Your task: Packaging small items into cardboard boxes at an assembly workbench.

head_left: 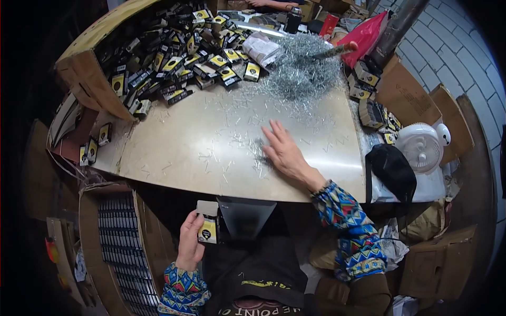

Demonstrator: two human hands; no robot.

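My left hand point(188, 239) grips a small yellow and black cardboard box point(209, 230) just off the table's front edge. The box stands upright with its pale top flap raised. My right hand point(286, 154) lies palm down on the metal tabletop point(174, 142), fingers stretched and slightly spread. By its fingertips lie loose thin silver metal pins point(258, 152), some partly under the fingers. More of these pins are scattered toward a large tangled silver heap point(305, 68) at the back, with a rod-like tool point(337, 51) resting in it.
A big pile of yellow and black boxes point(184, 60) fills the back left beside a cardboard wall point(92, 79). Below left, a carton point(118, 231) holds packed rows. At right are a white fan point(421, 150), a black cloth item point(392, 171) and stacked boxes point(371, 113). Another person's arm point(274, 4) shows behind.
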